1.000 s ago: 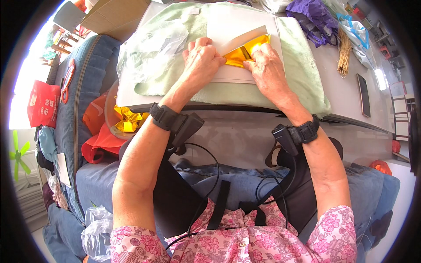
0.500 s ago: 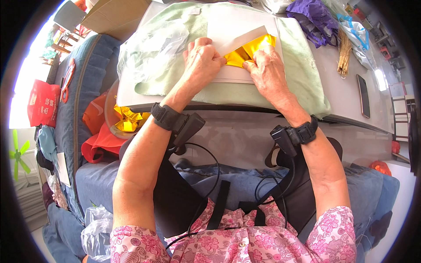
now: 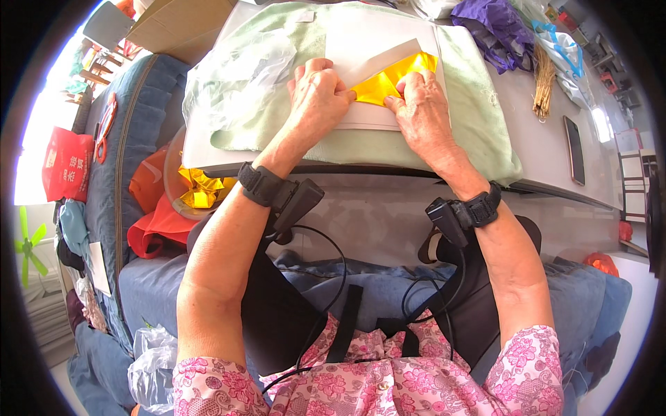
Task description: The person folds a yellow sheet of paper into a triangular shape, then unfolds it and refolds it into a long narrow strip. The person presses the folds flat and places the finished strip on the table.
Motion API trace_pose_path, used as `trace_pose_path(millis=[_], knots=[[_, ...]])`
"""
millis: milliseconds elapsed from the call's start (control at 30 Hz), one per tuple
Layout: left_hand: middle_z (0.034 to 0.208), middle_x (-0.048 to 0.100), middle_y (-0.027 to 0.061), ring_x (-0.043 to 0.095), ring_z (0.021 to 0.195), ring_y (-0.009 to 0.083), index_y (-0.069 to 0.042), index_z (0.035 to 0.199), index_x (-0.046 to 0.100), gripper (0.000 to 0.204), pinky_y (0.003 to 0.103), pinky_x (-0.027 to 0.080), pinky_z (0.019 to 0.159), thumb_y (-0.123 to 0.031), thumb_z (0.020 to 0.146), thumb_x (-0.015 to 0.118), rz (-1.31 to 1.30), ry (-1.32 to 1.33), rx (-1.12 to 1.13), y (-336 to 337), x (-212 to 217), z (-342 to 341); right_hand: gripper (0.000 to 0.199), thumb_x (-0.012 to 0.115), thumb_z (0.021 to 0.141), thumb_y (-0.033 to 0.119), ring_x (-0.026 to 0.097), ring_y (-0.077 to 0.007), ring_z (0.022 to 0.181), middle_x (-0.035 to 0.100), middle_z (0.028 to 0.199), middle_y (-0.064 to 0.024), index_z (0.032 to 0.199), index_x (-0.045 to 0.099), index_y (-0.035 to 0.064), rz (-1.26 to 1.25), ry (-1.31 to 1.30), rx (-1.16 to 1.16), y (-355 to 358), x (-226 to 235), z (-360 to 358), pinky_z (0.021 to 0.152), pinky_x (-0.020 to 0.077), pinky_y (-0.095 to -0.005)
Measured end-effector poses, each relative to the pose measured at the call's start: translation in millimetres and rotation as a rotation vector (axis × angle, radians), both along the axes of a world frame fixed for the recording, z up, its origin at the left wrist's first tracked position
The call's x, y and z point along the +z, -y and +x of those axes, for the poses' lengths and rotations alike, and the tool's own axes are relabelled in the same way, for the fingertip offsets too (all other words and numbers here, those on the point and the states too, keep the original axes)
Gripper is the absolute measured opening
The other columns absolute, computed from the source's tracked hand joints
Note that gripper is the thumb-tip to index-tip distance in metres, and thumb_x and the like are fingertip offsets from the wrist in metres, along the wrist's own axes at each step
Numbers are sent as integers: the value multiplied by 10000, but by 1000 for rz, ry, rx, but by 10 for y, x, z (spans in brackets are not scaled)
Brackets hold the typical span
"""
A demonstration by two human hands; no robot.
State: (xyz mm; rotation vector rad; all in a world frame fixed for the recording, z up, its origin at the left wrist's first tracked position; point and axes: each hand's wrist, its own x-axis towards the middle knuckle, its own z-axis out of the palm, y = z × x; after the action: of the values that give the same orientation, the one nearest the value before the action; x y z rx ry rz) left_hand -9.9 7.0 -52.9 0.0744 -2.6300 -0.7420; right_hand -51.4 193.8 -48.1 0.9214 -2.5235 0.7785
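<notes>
- my left hand (image 3: 318,93) lies on the white sheet (image 3: 361,41), its fingers curled and the fingertips pinching the left edge of the gold foil paper (image 3: 388,82).
- my right hand (image 3: 422,111) presses flat on the right lower part of the same paper, fingers close together, the forefinger tip on the fold.
- the gold foil paper is between both hands, on the white sheet, which lies on a green cloth (image 3: 479,104) on the table (image 3: 555,159).
- i judge that the step in hand is folding: one white flap is turned over the gold side, and the crease is being held down.
- the next move asks, i think, for firm and even pressing along the edge, because foil slips easily.
- a crumpled clear plastic bag (image 3: 236,76) lies on the cloth, left of my left hand.
- a brown cardboard box (image 3: 177,24) stands at the upper left corner of the table.
- a red bag (image 3: 66,170) with print hangs far left; a basin with more gold pieces (image 3: 198,191) is under the table edge.
</notes>
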Motion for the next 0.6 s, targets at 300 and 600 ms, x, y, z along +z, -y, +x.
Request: trace_pose_path(millis=[300,600], knots=[[1285,562,168,464,1205,361,7,740,684,162,483,365,986,-131,736,769,12,18,16,-9,0,2,319,715,810,66,530,-368,946,518,1025,-217,1022,490,-12,-68,-9,25,21,-28,6,851,454,-454],[1303,549,182,451,1222,362,8,763,700,153,480,350,1009,-129,737,765,35,43,23,-31,21,6,288,715,808,54,540,-324,1000,533,1057,-133,1044,549,54,-135,40,15,19,-10,42,889,457,-416]])
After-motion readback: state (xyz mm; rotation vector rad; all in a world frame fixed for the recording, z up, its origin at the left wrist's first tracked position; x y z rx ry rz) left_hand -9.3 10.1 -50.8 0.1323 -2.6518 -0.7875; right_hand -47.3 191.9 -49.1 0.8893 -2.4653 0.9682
